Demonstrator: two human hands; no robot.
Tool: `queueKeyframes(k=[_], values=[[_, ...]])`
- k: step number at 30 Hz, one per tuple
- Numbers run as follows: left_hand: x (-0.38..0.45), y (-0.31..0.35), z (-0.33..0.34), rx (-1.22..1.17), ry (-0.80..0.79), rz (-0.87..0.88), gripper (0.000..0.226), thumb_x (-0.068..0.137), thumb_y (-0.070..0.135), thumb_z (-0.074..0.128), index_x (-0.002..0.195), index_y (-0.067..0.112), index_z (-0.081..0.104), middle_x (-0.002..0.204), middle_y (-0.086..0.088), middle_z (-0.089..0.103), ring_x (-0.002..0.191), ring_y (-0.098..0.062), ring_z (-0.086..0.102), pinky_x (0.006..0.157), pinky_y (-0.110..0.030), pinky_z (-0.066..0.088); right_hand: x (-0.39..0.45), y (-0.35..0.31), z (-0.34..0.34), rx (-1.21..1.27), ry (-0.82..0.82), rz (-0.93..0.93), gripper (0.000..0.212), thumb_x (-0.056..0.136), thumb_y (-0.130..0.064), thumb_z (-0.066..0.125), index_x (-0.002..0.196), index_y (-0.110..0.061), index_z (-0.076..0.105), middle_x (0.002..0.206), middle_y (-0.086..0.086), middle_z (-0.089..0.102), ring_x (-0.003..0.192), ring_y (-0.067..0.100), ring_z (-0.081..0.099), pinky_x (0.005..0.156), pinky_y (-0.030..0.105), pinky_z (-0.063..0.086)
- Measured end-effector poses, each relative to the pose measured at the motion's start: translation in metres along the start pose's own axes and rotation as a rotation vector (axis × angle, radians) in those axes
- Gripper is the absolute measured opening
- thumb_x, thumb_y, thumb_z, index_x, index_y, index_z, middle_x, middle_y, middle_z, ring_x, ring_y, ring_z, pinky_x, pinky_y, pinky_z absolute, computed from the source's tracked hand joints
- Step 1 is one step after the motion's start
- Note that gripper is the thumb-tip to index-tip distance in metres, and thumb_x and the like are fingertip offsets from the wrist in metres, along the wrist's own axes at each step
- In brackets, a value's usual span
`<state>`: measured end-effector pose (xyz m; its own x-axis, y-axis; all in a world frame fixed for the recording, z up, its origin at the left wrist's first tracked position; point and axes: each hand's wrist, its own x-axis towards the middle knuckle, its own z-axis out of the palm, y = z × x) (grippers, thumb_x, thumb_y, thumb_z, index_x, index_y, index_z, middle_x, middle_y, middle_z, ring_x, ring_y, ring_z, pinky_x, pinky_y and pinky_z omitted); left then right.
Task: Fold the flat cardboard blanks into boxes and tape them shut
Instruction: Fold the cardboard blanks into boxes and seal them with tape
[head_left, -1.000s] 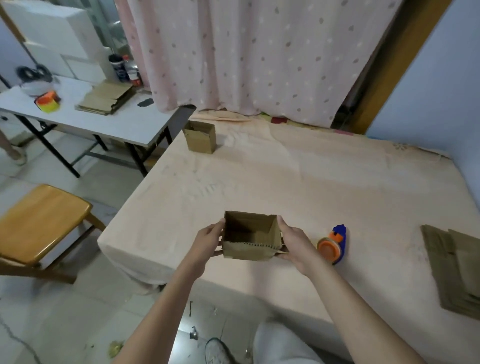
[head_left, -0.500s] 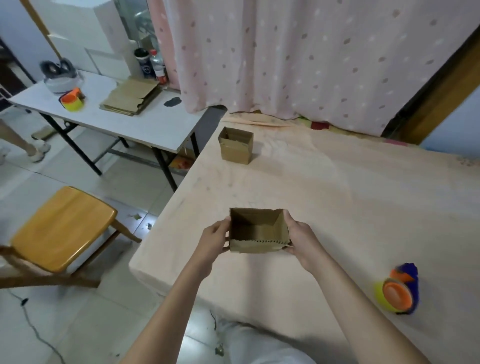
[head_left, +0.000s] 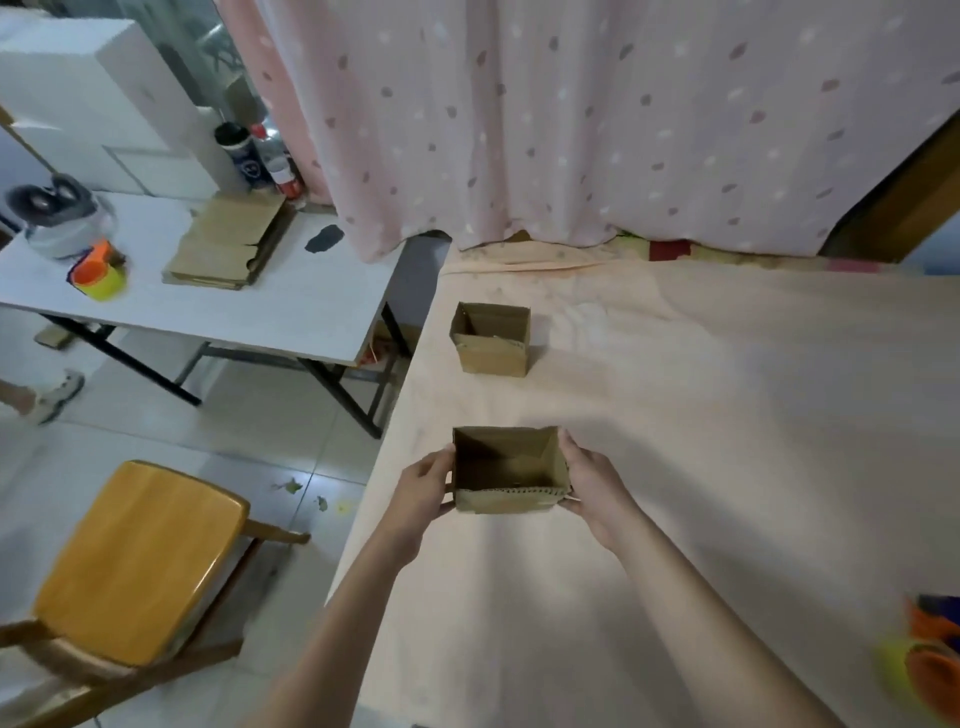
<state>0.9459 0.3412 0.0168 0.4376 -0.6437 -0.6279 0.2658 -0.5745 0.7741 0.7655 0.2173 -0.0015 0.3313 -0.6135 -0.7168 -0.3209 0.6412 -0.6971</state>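
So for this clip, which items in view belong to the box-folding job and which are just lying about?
Job: held box, left hand, right hand, finished box, tape dispenser, flat blanks.
Lying about: stool, bottles, curtain.

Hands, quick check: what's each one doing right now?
Left hand: grips the left side of the open cardboard box.
Right hand: grips the box's right side.
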Motion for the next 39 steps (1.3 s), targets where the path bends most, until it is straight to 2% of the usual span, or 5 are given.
queueKeyframes(k=[17, 23, 28, 35, 39], values=[[0.159, 0.053, -0.056, 0.011, -0.094, -0.045, 0.027, 0.104, 0.043, 0.044, 0.114, 0.023, 0.058, 0.117, -0.003, 0.064, 0.114, -0.025, 0.059, 0.103, -0.047, 0.050, 0.092, -0.064, 0.085, -0.076, 0.296, 0.039, 0.050, 0.097, -0.066, 0.041, 0.094, -0.023, 0.065, 0.108, 0.013, 0.069, 0.101, 0.028, 0.066, 0.099, 0.050, 0.053], [0.208, 0.059, -0.050, 0.083, -0.124, 0.015, 0.027, 0.105, 0.040, 0.040, 0.110, 0.023, 0.060, 0.113, -0.004, 0.065, 0.109, -0.025, 0.060, 0.099, -0.047, 0.052, 0.122, -0.086, 0.096, -0.075, 0.348, 0.037, 0.060, 0.102, -0.060, 0.036, 0.141, -0.017, 0.052, 0.120, 0.003, 0.054, 0.104, 0.020, 0.049, 0.107, 0.044, 0.045], [0.231, 0.057, -0.045, 0.105, -0.136, 0.051, 0.027, 0.105, 0.039, 0.042, 0.095, 0.032, 0.065, 0.107, -0.003, 0.069, 0.107, -0.024, 0.062, 0.097, -0.048, 0.053, 0.143, -0.092, 0.090, -0.047, 0.378, 0.035, 0.057, 0.103, -0.055, 0.039, 0.140, -0.014, 0.054, 0.116, -0.001, 0.050, 0.106, 0.019, 0.048, 0.109, 0.047, 0.045], [0.245, 0.046, -0.034, 0.108, -0.134, 0.051, 0.031, 0.104, 0.043, 0.042, 0.113, 0.024, 0.065, 0.107, 0.002, 0.069, 0.107, -0.020, 0.063, 0.098, -0.046, 0.054, 0.165, -0.087, 0.084, -0.076, 0.388, 0.076, 0.058, 0.103, -0.055, 0.041, 0.139, -0.013, 0.056, 0.137, 0.010, 0.057, 0.119, 0.028, 0.053, 0.108, 0.047, 0.045], [0.250, 0.046, -0.029, 0.140, -0.122, 0.055, 0.038, 0.103, 0.047, 0.043, 0.118, 0.021, 0.065, 0.108, 0.001, 0.069, 0.107, -0.020, 0.063, 0.098, -0.046, 0.054, 0.165, -0.085, 0.080, -0.022, 0.372, 0.058, 0.038, 0.104, -0.050, 0.041, 0.118, -0.021, 0.060, 0.120, 0.003, 0.059, 0.104, 0.021, 0.054, 0.102, 0.038, 0.046]])
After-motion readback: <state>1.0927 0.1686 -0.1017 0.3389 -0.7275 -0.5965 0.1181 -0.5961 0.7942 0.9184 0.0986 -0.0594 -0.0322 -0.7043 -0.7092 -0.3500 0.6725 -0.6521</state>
